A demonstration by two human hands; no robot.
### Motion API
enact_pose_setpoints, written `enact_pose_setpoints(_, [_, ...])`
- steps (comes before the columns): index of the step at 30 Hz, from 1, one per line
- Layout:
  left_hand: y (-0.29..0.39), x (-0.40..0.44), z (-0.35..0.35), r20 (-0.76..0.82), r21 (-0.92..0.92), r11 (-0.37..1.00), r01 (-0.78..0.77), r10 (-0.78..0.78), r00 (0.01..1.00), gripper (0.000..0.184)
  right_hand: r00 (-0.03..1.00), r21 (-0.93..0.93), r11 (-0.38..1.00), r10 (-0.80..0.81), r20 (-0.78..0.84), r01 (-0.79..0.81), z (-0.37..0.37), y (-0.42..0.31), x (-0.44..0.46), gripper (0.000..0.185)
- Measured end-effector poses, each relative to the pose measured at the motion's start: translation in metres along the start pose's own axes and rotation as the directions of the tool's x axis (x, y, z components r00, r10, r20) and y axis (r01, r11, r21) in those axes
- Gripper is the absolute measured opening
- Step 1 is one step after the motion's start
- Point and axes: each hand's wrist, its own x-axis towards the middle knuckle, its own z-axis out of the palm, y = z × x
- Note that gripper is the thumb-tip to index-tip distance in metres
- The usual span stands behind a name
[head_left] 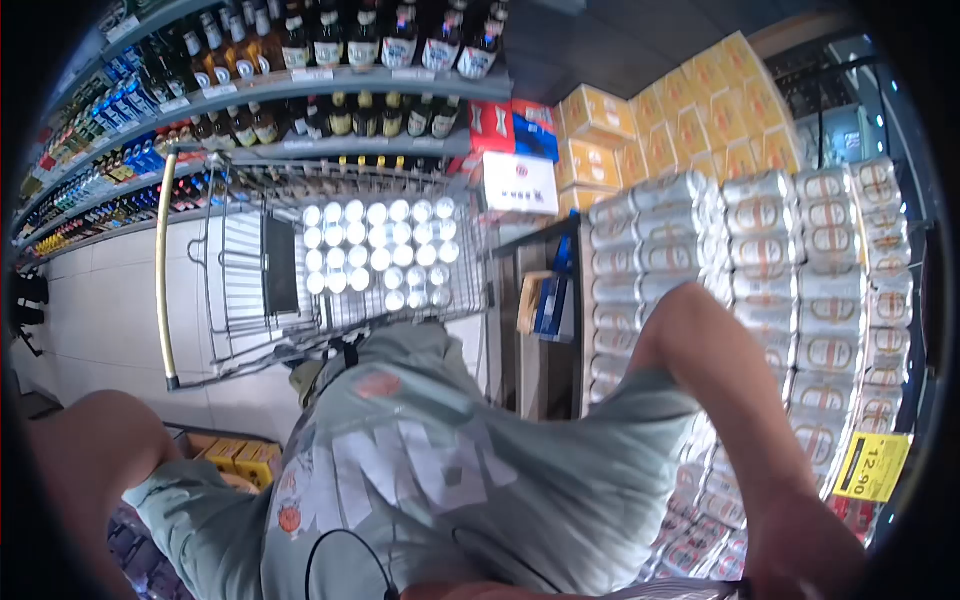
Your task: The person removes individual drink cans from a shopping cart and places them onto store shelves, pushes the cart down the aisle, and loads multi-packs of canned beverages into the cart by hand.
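Note:
Neither of my hands is in view. Both arms are bent, with the left elbow at the lower left and the right elbow in front of stacked can packs [830,330]; each forearm runs out past the frame edge. In front of my body stands a metal shopping cart [225,300] with a pale yellow handle [165,270]. Rows of upright cans [378,235] with bright silvery tops sit inside it. Around the cans the cart's wire mesh shows.
Shelves of bottles [400,45] run along the upper left. Orange-and-white cartons [655,125] are piled at the upper right. A white box [518,183] sits beside the cart's far end. A yellow price sign [872,466] hangs at the right, and yellow boxes [245,460] lie lower left.

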Motion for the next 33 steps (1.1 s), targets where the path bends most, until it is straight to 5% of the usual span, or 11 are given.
enact_pose_setpoints(15, [0.03, -0.012, -0.016, -0.055, 0.156, 0.967, 0.199, -0.193, 0.98, 0.051, 0.999, 0.168, 0.985, -0.038, -0.026, 0.042, -0.013, 0.052, -0.016, 0.04])
enact_pose_setpoints(33, [0.041, 0.001, -0.022, 0.027, 0.197, 0.975, 0.105, -0.112, 0.993, 0.054, 0.982, 0.125, 0.975, -0.187, 0.004, 0.185, 0.0, 0.029, -0.021, 0.038])
